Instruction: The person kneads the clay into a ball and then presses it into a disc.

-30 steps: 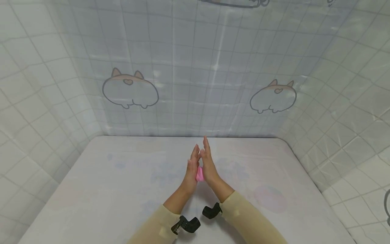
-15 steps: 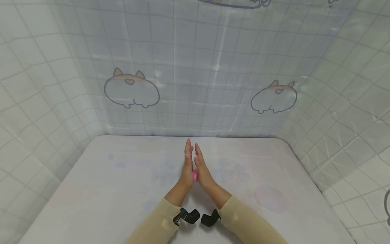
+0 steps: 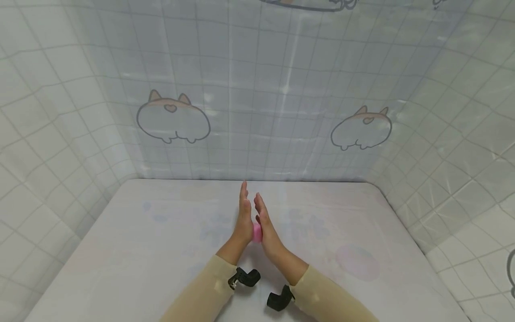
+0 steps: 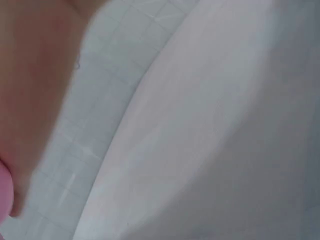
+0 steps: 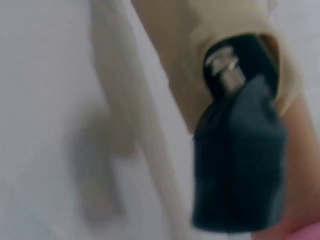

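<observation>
My two hands stand upright, palm to palm, over the middle of the white table (image 3: 153,250). A small pink soft lump (image 3: 256,233) is squeezed between the heels of the palms. The left hand (image 3: 243,210) has straight fingers pointing away from me and reaches a little farther forward than the right hand (image 3: 262,220), whose fingers are straight too. In the left wrist view a sliver of the pink lump (image 4: 4,192) shows under the blurred left palm (image 4: 35,80). The right wrist view shows a beige sleeve (image 5: 200,55) with a black wrist camera (image 5: 240,155) and a pink edge (image 5: 306,233).
A glossy tiled curtain with cartoon animal drawings (image 3: 173,117) hangs behind and around the table. Black wrist cameras (image 3: 243,278) sit on both beige sleeves. A faint pink round print (image 3: 357,261) marks the table cover at the right.
The left hand slid forward and the right hand slid back toward me, rubbing the pink lump between the palms. Both hands shifted slightly left.
</observation>
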{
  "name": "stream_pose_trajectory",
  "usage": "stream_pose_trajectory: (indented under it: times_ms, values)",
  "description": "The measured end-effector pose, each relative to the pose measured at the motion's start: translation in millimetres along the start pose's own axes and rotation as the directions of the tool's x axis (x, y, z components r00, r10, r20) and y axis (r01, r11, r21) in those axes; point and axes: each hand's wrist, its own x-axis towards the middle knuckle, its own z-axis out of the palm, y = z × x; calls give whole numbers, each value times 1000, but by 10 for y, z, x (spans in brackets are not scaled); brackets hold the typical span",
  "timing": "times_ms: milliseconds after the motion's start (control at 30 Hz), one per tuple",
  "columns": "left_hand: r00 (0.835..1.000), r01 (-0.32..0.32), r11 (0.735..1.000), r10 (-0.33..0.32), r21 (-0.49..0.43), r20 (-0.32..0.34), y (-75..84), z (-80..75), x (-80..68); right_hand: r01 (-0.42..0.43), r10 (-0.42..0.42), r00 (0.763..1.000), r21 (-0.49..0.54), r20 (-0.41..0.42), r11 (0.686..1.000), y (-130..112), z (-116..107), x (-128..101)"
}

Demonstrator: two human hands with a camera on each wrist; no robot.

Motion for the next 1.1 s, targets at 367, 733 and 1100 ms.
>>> stream_pose_trajectory:
  times_ms: [367, 733, 1100]
  values:
    - [978, 130, 989, -139, 66, 156, -38, 23, -58, 77, -76, 996, 5, -51, 997, -162, -8, -21]
    - [934, 218, 975, -200, -30, 295, 11, 118, -143, 76, -73, 981, 11, -177, 997, -185, -69, 96]
    - [951, 142, 983, -103, -116, 293, 166, 150, -207, 55, -78, 965, -97, -252, 994, -110, -190, 256]
